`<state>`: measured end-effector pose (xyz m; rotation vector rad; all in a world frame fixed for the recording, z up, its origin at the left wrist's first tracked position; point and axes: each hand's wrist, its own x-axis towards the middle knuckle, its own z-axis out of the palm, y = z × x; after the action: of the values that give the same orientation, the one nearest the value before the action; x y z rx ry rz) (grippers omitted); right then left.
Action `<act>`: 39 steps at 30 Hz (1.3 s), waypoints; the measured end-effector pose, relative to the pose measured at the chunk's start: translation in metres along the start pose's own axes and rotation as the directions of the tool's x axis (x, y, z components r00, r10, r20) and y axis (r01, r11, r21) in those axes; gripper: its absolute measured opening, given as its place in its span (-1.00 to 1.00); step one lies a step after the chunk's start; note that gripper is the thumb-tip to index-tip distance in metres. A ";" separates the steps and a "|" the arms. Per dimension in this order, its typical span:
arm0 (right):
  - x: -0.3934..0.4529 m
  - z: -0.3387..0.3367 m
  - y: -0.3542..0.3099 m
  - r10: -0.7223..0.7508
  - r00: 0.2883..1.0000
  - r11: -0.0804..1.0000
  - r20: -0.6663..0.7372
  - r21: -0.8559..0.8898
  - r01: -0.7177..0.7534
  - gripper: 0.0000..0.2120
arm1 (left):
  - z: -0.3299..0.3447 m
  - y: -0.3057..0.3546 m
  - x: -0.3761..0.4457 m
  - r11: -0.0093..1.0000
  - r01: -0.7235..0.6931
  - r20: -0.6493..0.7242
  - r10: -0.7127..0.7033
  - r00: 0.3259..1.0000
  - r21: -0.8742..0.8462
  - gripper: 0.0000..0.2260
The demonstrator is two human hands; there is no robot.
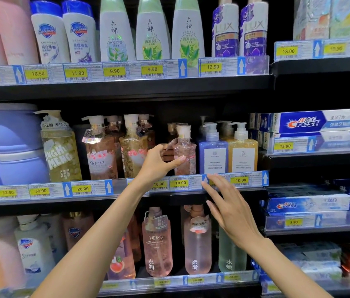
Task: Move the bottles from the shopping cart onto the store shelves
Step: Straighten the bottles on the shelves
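The left hand curls around a small pink pump bottle standing on the middle shelf, thumb on its front. The right hand hovers open at five o'clock of it, holding nothing. Best to seat it flush against the blue pump bottle at three o'clock, label forward.

Both forearms and hands are bare, without sleeves.
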<state>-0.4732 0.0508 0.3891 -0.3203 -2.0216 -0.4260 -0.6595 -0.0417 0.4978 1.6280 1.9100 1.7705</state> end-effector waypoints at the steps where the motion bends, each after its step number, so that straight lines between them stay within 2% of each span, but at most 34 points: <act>1: 0.000 0.000 0.000 0.000 1.000 1.000 0.001 -0.003 0.000 -0.46 | 0.000 0.000 0.000 1.000 -0.002 0.004 0.002 1.000 -0.003 -0.66; 3: 0.000 -0.001 0.000 -0.003 1.000 1.000 0.000 0.001 0.003 -0.47 | -0.001 0.002 -0.001 0.998 0.008 0.025 -0.007 1.000 -0.058 -0.70; 7: -0.001 -0.001 0.002 -0.005 1.000 1.000 -0.002 0.029 0.005 -0.48 | -0.006 0.002 0.004 0.948 0.110 -0.002 -0.116 0.993 -0.298 -0.64; 11: -0.003 0.003 0.003 0.001 1.000 0.999 -0.003 0.043 -0.001 -0.48 | -0.003 0.006 0.026 0.966 0.244 -0.116 -0.253 0.960 -0.083 -0.82; 13: -0.004 0.005 0.004 0.010 1.000 0.998 -0.004 0.057 -0.010 -0.50 | 0.004 0.008 0.041 0.939 0.338 -0.129 -0.343 0.931 -0.053 -0.73; 15: -0.004 0.006 0.004 0.006 1.000 0.998 -0.011 0.064 -0.005 -0.58 | 0.012 0.008 0.052 0.913 0.389 -0.112 -0.402 0.909 -0.124 -0.66; 18: -0.005 0.007 0.006 0.007 1.000 0.996 0.000 0.087 -0.006 -0.58 | 0.018 0.007 0.063 0.910 0.320 -0.112 -0.358 0.927 -0.263 -0.63; 22: -0.005 0.009 0.007 0.008 1.000 0.994 0.012 0.107 -0.009 -0.57 | 0.020 0.007 0.064 0.916 0.245 -0.133 -0.299 0.945 -0.317 -0.65; 27: -0.005 0.011 0.006 0.017 1.000 0.992 -0.003 0.122 -0.017 -0.58 | 0.019 -0.005 0.054 0.882 0.298 -0.079 -0.348 0.934 -0.364 -0.56; 31: -0.005 0.013 0.008 0.009 1.000 0.992 -0.015 0.125 -0.007 -0.58 | 0.017 0.001 0.040 0.899 0.278 -0.031 -0.306 0.952 -0.339 -0.51; 34: -0.004 0.012 0.009 -0.003 1.000 0.993 -0.024 0.121 0.006 -0.58 | 0.017 0.003 0.019 0.947 0.231 -0.033 -0.244 0.969 -0.223 -0.34; 36: -0.005 0.013 0.009 -0.005 1.000 0.993 -0.028 0.116 0.008 -0.59 | 0.016 0.003 0.006 0.990 0.131 -0.059 -0.134 0.989 -0.056 -0.41; 39: -0.006 0.012 0.009 0.002 1.000 0.994 -0.023 0.110 0.001 -0.59 | 0.016 0.007 -0.002 0.994 0.027 -0.004 -0.027 1.000 0.106 -0.47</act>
<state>-0.4763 0.0637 0.3806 -0.2469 -2.0133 -0.3149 -0.6438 -0.0340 0.4963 1.6244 2.0499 1.6890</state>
